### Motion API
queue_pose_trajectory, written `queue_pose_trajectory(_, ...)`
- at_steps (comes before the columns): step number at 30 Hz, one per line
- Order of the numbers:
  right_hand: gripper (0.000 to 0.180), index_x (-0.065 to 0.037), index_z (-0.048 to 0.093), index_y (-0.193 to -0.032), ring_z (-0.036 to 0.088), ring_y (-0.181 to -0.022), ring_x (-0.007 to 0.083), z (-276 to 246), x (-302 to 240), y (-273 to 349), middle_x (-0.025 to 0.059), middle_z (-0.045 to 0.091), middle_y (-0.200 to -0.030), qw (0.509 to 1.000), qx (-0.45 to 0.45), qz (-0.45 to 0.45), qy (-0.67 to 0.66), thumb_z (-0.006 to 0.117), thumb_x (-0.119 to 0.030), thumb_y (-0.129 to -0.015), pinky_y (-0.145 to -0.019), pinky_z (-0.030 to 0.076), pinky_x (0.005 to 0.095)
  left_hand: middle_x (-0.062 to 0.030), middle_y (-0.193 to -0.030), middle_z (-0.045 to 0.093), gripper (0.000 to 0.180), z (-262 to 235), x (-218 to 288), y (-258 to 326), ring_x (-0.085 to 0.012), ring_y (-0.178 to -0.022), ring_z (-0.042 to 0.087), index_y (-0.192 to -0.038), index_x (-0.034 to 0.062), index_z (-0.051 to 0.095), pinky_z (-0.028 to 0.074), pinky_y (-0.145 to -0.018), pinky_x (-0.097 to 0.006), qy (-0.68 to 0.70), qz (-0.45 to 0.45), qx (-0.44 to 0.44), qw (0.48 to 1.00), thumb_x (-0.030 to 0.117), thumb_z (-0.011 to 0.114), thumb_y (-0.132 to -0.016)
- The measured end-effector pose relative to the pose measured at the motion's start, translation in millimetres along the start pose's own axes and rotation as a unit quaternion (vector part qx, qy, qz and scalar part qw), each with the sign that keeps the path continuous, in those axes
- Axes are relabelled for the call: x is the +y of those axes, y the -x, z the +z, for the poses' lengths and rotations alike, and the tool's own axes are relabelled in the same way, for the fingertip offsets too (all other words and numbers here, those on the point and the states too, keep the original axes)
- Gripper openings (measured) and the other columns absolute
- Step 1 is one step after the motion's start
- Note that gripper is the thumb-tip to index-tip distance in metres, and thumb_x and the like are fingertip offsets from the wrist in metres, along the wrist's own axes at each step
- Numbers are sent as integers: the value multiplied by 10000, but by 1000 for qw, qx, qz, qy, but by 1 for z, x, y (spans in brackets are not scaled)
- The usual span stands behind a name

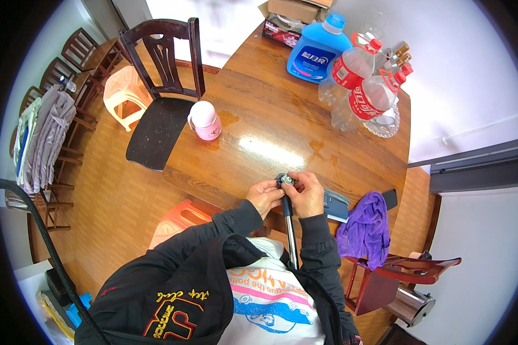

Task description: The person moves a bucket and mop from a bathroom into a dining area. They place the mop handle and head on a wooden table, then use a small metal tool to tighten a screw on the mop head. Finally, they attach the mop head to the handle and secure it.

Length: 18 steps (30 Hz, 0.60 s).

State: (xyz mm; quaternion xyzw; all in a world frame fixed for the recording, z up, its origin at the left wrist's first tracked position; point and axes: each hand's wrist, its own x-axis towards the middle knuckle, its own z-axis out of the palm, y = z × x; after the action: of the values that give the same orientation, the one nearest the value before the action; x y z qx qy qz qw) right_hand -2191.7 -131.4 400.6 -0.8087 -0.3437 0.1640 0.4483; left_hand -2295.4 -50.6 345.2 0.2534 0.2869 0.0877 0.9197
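Observation:
Both hands meet at the near edge of the wooden table, around the black head of a silver pole [290, 233]. A small, round, pale metallic fitting [286, 180] sits at its top. My left hand [264, 197] is closed with its fingertips on the left side of the black head. My right hand [307, 193] pinches at the fitting from the right, thumb and fingers together. The pole slants down towards my body, its lower end hidden by my jacket. What kind of tool it belongs to I cannot make out.
On the table [242, 103] stand a pink flask [205, 122], a blue detergent jug [318, 50] and large red-labelled plastic bottles [362, 102]. Right of my hands lie a grey case [335, 203] and a purple towel [367, 224]. A dark chair [164, 126] stands left.

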Motion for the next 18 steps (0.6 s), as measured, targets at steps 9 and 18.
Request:
queue_pose_trajectory(9,322,9,593,-887,547,-634,253,10,-6,-2,127,550,-721,995,53,40,79,725,-180,-662,-571,450,352,-111,-1124,532,305,1,2,1,-193,-1018,538,-1158,-25,465,442,-888,-328,-3,-6,-2,1000,38,509,-863)
queue_pose_trajectory(18,337,5,622,-983,553,-646,250,-1,2,6,127,540,-724,998,-3,-26,53,687,-161,-697,-584,453,342,-119,-1104,544,294,-1,1,2,-200,-1006,547,-1142,-25,466,453,-875,-337,-2,-6,-9,1000,25,515,-857)
